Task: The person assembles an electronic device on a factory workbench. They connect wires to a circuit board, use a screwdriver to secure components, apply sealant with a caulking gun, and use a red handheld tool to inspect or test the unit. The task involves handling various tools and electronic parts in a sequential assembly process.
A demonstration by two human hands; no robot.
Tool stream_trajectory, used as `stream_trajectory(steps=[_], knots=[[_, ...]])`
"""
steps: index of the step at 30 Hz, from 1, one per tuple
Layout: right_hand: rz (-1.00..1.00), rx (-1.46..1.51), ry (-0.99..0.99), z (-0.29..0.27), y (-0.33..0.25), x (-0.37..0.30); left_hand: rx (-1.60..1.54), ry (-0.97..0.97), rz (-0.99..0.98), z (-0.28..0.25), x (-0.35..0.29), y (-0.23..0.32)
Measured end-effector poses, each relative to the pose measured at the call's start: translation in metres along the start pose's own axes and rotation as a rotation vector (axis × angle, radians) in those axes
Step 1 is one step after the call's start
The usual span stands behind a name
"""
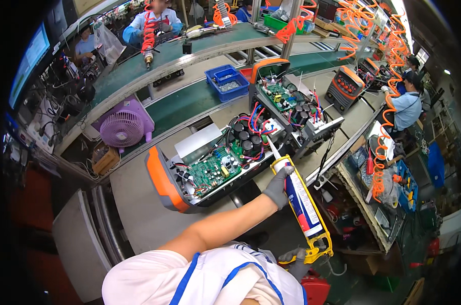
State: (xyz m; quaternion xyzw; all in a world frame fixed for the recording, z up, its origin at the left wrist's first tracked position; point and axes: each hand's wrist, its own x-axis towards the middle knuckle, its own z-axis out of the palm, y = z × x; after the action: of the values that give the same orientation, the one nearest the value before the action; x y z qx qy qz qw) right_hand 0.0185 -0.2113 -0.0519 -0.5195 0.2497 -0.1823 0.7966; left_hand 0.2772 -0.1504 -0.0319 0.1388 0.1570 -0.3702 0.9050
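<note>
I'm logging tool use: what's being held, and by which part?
A yellow caulking gun: left grip at its front, near the nozzle; right grip at its rear handle.

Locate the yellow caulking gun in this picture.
In the head view, the yellow caulking gun is right of centre, gripped by the left hand near its nozzle and the right hand at its handle.
</note>
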Motion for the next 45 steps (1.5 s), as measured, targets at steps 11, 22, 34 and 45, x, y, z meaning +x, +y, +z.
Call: stream_trajectory(steps=[11,22,34,45], knots=[[0.046,-0.146,0.301,0.014,0.009,0.010,0.014,-0.024,0.010,-0.010,0.012,0.006],[-0.041,-0.078,-0.012,0.006,0.010,0.011,0.034,0.015,0.015,-0.008,0.008,0.010],[0.045,0.034,-0.066,0.006,0.009,0.016,0.047,0.040,0.049,-0.002,0.004,0.006],[0.078,0.063,-0.054,0.006,0.011,0.016,0.052,0.076,0.026,0.003,0.001,0.004]])
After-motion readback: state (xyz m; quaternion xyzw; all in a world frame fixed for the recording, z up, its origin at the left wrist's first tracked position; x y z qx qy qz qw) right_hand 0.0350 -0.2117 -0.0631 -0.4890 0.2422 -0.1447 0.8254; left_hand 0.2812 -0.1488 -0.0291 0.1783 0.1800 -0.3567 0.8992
